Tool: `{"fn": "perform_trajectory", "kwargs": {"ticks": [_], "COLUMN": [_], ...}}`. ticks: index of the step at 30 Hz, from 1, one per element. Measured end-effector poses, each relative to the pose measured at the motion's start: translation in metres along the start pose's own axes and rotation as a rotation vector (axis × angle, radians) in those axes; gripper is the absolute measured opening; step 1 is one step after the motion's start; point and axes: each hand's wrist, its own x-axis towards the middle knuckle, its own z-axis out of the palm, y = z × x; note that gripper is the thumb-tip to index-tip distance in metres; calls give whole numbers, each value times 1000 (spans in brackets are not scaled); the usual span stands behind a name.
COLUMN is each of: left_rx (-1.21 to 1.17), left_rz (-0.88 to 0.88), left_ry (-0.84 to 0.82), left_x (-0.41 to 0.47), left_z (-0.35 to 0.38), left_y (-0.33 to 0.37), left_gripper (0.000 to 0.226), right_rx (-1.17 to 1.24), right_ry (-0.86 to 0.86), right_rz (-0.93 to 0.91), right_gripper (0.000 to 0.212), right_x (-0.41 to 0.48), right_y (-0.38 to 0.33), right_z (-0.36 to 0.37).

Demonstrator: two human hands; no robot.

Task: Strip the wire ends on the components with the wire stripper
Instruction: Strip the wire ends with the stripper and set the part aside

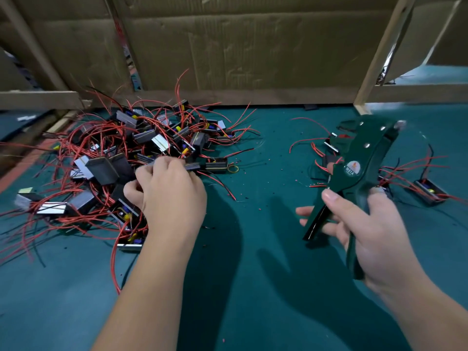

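- The desk point(253, 287) has a teal mat over it. The mat lies bare in a broad lane down the middle and across the whole near side, which is the widest open room between the two clusters of parts.
- A creased cardboard wall point(253, 46) closes the far edge of the desk. Pale wooden posts point(379, 59) lean against it, one at the right rear corner.
- The pile of components point(114, 158), small grey and black blocks trailing red and black wires, spreads over the left half of the desk nearly to the cardboard.
- The left hand point(167, 193) is sunk into the near side of the pile with its back to the camera and fingers curled. I cannot tell whether they grasp anything (the fingertips are blurred).
- The right hand point(374, 229) is clasped round the handles of the green wire stripper point(354, 173), held above the desk with its head pointing away.
- A few components point(428, 192) lie apart on the right, beneath and beyond the stripper.
- A yellow rubber band point(233, 169) sits at the pile's right fringe.
- Red insulation scraps point(260, 209) dot the middle lane.
- A round label point(352, 168) on the stripper carries writing too blurred to read.
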Motion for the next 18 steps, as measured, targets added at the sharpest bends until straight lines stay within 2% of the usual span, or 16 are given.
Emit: {"fn": "perform_trajectory", "kwargs": {"ticks": [2, 4, 6, 8, 10, 12, 13, 15, 16, 18], "left_rx": [-147, -317, -588, -960, -1354, -1632, -1702, -1706, -1666, -1561], "left_rz": [60, 196, 350, 347, 213, 70, -11, -108, -111, -64], "left_ry": [169, 319, 360, 233, -27, -257, -337, -422, -449, -508], "left_x": [0, 0, -3, -9, -15, -19, -19, -17, -17, -18], "left_z": [-5, -9, -9, -9, -11, -10, -9, -10, -11, -10], "left_y": [2, 7, 12, 20, 30, 36, 38, 39, 39, 37], "left_gripper": [27, 24, 19, 16, 24, 39, 42, 32, 24, 22], "right_rx": [-8, 31, 154, 306, 414, 466, 470, 462, 475, 517], "right_ry": [-30, -62, -110, -203, -305, -364, -370, -356, -354, -371], "right_rz": [13, 27, 62, 134, 212, 263, 276, 288, 287, 267], "right_gripper": [23, 35, 44, 46, 58, 70, 72, 71, 71, 75], "right_x": [-2, -5, -5, -5, -6, -6, -6, -5, -5, -5], "right_y": [1, 1, 1, 1, 0, -1, -2, -5, -6, -8], "right_z": [1, 3, 3, 3, 3, 5, 5, 4, 3, 2]}}
